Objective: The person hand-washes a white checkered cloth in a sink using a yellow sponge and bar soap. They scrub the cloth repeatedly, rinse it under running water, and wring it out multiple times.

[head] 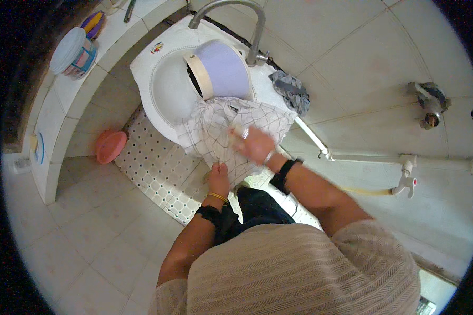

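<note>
A white cloth with a dark check pattern (260,114) is spread over the front of a white washbasin (146,84) and hangs over its rim. My left hand (219,179) pinches the cloth's lower edge between thumb and fingers. Over the middle of the cloth is my right hand (256,145), blurred, with its fingers bent. Something pale and shiny shows at those fingers; whether it is a ring or a held item I cannot tell. A lilac bucket-like container with a cream rim (226,71) lies on its side in the basin, touching the cloth.
A curved metal faucet (260,27) arches over the basin's back. A crumpled grey cloth (291,92) lies on its right corner. On the tiled ledge (82,88) at left stands a lidded plastic tub (74,53). A pink basin (110,146) is below. White pipe (311,136) runs right.
</note>
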Demonstrator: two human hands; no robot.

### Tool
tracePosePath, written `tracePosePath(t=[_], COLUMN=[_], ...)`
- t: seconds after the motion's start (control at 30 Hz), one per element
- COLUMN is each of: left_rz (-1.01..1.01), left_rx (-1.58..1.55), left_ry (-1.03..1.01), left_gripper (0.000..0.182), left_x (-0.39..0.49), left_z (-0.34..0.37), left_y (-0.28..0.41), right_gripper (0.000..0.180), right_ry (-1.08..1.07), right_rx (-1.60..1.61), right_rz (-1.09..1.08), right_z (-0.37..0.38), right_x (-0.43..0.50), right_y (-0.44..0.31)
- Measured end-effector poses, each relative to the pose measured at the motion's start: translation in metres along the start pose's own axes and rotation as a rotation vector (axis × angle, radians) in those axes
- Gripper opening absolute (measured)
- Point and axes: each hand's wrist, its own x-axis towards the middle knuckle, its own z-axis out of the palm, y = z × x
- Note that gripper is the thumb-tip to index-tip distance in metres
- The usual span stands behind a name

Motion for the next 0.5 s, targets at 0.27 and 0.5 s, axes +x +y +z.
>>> tracePosePath(t=[0.27, 0.5], left_rz=[0.068, -0.051], left_rx=[-0.335, -0.11], left_ry=[-0.045, -0.09], left_gripper=[0.023, 0.028], left_x=[0.001, -0.002], left_z=[-0.003, -0.024], left_y=[-0.009, 0.015], right_gripper=[0.054, 0.052], right_ry=[0.027, 0.378], right_rx=[0.116, -0.125], right_rz=[0.049, 0.271], right_z=[0.006, -0.019], right_x=[-0.007, 0.002], right_y=[-0.013, 0.037])
